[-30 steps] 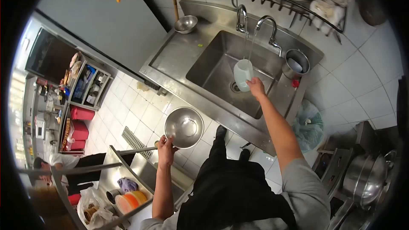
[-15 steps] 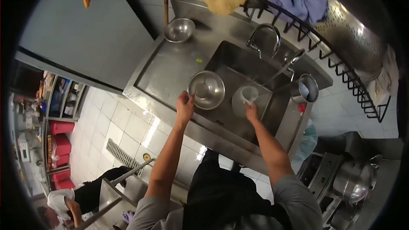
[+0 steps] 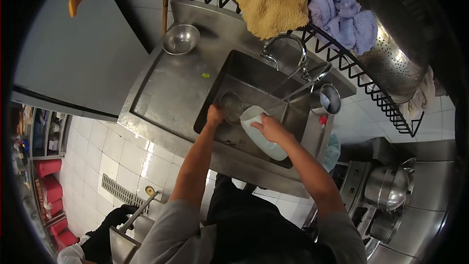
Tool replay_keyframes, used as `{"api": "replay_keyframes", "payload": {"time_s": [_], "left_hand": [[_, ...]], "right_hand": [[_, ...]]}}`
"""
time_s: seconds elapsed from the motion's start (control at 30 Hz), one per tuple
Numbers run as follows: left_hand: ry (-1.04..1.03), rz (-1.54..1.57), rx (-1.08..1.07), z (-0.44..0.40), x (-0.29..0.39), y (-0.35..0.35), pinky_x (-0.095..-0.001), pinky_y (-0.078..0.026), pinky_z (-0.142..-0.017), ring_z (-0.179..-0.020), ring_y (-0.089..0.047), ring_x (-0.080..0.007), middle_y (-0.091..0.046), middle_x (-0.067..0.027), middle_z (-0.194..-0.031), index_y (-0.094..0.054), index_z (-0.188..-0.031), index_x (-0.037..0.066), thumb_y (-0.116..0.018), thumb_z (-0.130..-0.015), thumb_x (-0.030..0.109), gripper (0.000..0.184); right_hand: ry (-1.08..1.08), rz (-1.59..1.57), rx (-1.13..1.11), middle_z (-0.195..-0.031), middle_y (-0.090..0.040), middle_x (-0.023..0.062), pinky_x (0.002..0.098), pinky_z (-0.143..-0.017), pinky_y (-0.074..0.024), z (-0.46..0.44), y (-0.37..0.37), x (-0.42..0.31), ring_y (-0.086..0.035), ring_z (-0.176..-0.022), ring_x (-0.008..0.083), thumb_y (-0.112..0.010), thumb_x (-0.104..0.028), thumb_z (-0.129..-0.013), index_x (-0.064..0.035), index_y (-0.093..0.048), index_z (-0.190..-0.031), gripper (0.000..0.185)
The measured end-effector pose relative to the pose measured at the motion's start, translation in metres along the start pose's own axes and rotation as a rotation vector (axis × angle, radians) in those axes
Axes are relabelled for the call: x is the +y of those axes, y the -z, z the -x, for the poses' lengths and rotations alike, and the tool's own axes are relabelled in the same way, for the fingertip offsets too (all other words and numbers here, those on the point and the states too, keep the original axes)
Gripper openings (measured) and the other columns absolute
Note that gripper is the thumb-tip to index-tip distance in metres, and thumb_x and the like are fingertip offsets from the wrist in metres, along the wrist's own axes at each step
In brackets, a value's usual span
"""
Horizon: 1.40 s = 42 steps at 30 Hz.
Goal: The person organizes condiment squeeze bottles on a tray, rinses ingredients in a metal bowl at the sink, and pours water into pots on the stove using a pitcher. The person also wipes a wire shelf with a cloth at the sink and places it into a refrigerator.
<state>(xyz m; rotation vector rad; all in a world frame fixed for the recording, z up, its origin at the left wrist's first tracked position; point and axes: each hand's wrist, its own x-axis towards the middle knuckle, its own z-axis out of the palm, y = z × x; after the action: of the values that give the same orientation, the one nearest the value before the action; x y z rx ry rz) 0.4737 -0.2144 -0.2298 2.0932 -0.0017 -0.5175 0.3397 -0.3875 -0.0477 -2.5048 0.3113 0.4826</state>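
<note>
My left hand [image 3: 215,116] is closed on the rim of a metal bowl [image 3: 231,106], which is low inside the steel sink [image 3: 249,80]. In my right hand [image 3: 268,128] is a translucent white plastic container [image 3: 266,143], gripped near its mouth. The container lies tilted, its mouth toward the bowl. Two thin streams, apparently water, run down into the sink from the taps [image 3: 293,44] at its back edge. Whether liquid is leaving the container is hard to make out.
Another metal bowl [image 3: 181,39] and a green scrap [image 3: 205,75] are on the drainboard. A metal pot [image 3: 325,99] stands right of the sink. Cloths [image 3: 273,5] and a colander [image 3: 391,54] occupy the black rack [image 3: 337,61] above. Another person [image 3: 97,234] is at lower left.
My left hand has lowered the bowl from the sink's front left edge into the sink. The plastic container has tipped over toward the bowl, and my view has shifted to the right.
</note>
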Motion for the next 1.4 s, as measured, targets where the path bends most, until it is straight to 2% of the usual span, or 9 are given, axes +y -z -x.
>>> {"api": "replay_keyframes", "payload": {"time_s": [0.27,0.53,0.77,0.8,0.87,1.07,1.2,1.27,1.4], "left_hand": [[-0.086,-0.135,-0.127,-0.014,0.035,-0.002,-0.0423,-0.047,-0.081,-0.098,-0.058,-0.0393,-0.061,-0.0242,-0.101,-0.062,-0.095,-0.001,-0.058,-0.074,0.019,0.029],[-1.08,-0.606,-0.113,-0.02,0.093,-0.021,-0.0408,-0.038,-0.098,-0.116,-0.047,-0.029,-0.05,-0.0115,-0.123,-0.057,-0.097,0.006,-0.05,-0.078,0.012,0.021],[-1.715,-0.769,-0.228,0.001,0.164,-0.06,-0.039,-0.041,-0.096,-0.108,-0.055,-0.0251,-0.06,-0.0096,-0.108,-0.056,-0.101,0.007,-0.05,-0.078,0.014,0.024],[-1.72,-0.769,-0.228,0.003,0.171,-0.064,-0.039,-0.041,-0.096,-0.108,-0.055,-0.0251,-0.06,-0.0096,-0.108,-0.056,-0.101,0.007,-0.05,-0.078,0.014,0.024],[-1.02,-0.76,-0.413,0.005,0.183,-0.071,-0.0409,-0.047,-0.086,-0.096,-0.061,-0.0297,-0.063,-0.0128,-0.102,-0.057,-0.102,0.006,-0.053,-0.079,0.014,0.025],[-0.251,-0.559,-0.512,-0.008,0.164,-0.076,-0.0425,-0.05,-0.081,-0.098,-0.061,-0.0346,-0.062,-0.0187,-0.103,-0.059,-0.109,0.007,-0.053,-0.085,0.02,0.028],[-0.449,-0.604,-0.402,0.001,0.151,-0.083,-0.0424,-0.049,-0.084,-0.103,-0.058,-0.0344,-0.06,-0.0194,-0.108,-0.058,-0.11,0.009,-0.057,-0.082,0.021,0.031],[-0.819,-0.687,-0.514,0.0,0.16,-0.082,-0.043,-0.048,-0.085,-0.104,-0.057,-0.0345,-0.058,-0.0177,-0.112,-0.058,-0.111,0.01,-0.058,-0.08,0.02,0.033],[-1.012,-0.674,-0.441,0.005,0.17,-0.082,-0.0422,-0.041,-0.093,-0.112,-0.051,-0.0303,-0.053,-0.0117,-0.12,-0.053,-0.117,0.009,-0.055,-0.079,0.014,0.039]], "right_hand": [[-0.117,-0.001,0.048,-0.092,-0.06,0.0297,0.0448,-0.077,-0.0466,0.035,0.031,-0.014,-0.059,-0.091,0.0423,-0.056,-0.04,-0.087,0.0108,-0.052,-0.102,0.053],[-0.156,-0.284,0.253,-0.061,-0.055,0.0221,0.0411,-0.062,-0.045,0.081,0.053,0.014,-0.059,-0.064,0.0366,-0.059,-0.041,-0.085,0.0127,-0.051,-0.096,0.056],[-0.186,-0.076,0.167,-0.069,-0.057,0.0265,0.0444,-0.068,-0.0441,0.096,0.087,0.001,-0.059,-0.074,0.0408,-0.056,-0.044,-0.086,0.0109,-0.051,-0.089,0.055],[-0.217,-0.067,0.129,-0.073,-0.058,0.0281,0.0448,-0.07,-0.0439,0.096,0.09,0.0,-0.059,-0.078,0.0417,-0.055,-0.045,-0.086,0.0109,-0.052,-0.089,0.056],[-0.254,-0.061,0.097,-0.077,-0.058,0.0297,0.0453,-0.072,-0.0438,0.095,0.095,-0.003,-0.058,-0.082,0.0427,-0.055,-0.045,-0.086,0.0109,-0.052,-0.089,0.056],[-0.329,-0.029,0.028,-0.089,-0.059,0.031,0.0439,-0.077,-0.0452,0.091,0.105,-0.006,-0.058,-0.088,0.0434,-0.053,-0.046,-0.087,0.0119,-0.054,-0.092,0.058],[-0.326,0.001,0.002,-0.088,-0.059,0.0305,0.0432,-0.076,-0.0461,0.091,0.101,0.004,-0.059,-0.086,0.0415,-0.054,-0.046,-0.087,0.011,-0.055,-0.092,0.057],[-0.333,0.022,0.0,-0.085,-0.061,0.0288,0.0421,-0.073,-0.0474,0.094,0.107,-0.005,-0.062,-0.083,0.039,-0.055,-0.045,-0.087,0.0106,-0.055,-0.092,0.056],[-0.466,-0.308,0.063,-0.064,-0.057,0.0108,0.0317,-0.058,-0.047,0.113,0.118,-0.003,-0.059,-0.057,0.0199,-0.059,-0.036,-0.087,0.0046,-0.055,-0.086,0.041]]}}
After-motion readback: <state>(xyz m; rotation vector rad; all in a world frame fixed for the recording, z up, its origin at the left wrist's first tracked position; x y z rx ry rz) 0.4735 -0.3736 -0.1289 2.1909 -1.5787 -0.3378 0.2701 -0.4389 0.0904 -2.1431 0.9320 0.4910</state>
